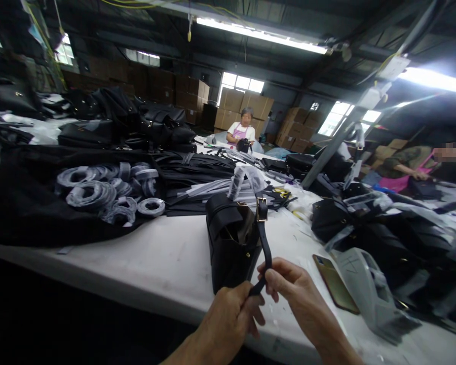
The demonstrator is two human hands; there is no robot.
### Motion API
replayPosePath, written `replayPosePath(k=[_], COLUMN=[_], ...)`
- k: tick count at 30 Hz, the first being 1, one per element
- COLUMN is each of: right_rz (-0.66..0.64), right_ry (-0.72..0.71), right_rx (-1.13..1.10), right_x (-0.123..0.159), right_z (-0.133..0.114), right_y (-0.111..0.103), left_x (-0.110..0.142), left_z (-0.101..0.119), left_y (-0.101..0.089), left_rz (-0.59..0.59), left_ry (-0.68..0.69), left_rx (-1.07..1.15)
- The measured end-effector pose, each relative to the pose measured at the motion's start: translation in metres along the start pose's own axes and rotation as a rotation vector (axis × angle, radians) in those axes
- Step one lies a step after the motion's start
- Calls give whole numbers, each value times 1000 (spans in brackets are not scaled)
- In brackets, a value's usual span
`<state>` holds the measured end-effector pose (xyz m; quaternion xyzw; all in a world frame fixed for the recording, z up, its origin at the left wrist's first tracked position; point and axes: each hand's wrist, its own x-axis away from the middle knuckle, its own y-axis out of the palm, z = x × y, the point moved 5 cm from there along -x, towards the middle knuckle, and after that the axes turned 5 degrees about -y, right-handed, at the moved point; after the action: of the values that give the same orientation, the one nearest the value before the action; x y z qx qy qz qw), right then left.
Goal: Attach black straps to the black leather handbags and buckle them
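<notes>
A black handbag point(228, 248) stands on the white table point(167, 258) in front of me, its top partly open. From its right side a black strap point(265, 243) with a gold buckle point(262, 209) runs down toward me. My left hand point(231, 314) is closed on the strap's lower end. Just above that, my right hand point(289, 281) pinches the same strap between thumb and fingers. Clear plastic wrap point(247, 182) covers the handle that rises over the bag.
Wrapped strap rolls point(91, 195) lie on black material at left, with loose straps point(201, 172) behind. A phone point(334, 284) and a white tape dispenser point(368, 294) are at right, beside piled black bags point(383, 243). A person point(241, 129) works across the table; another point(410, 165) works at right.
</notes>
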<state>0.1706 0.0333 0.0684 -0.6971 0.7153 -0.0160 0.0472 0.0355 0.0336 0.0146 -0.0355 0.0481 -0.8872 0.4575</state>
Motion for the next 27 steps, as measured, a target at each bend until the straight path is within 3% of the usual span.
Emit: replayPosePath(k=[9, 13, 18, 23, 27], right_rz=[60, 135, 134, 14, -257], right_ry=[-7, 63, 113, 56, 43], right_rx=[-152, -310, -479, -507, -302], right_x=[-4, -4, -3, 6, 24], right_z=[-3, 2, 10, 3, -6], right_y=[11, 7, 5, 3, 14], left_x=[10, 21, 28, 29, 30], left_z=[0, -19, -39, -19, 5], left_y=[3, 14, 28, 19, 6], left_rz=[-104, -211, -300, -262, -211], left_ry=[21, -52, -42, 79, 109], left_rx=[19, -13, -144, -217, -214])
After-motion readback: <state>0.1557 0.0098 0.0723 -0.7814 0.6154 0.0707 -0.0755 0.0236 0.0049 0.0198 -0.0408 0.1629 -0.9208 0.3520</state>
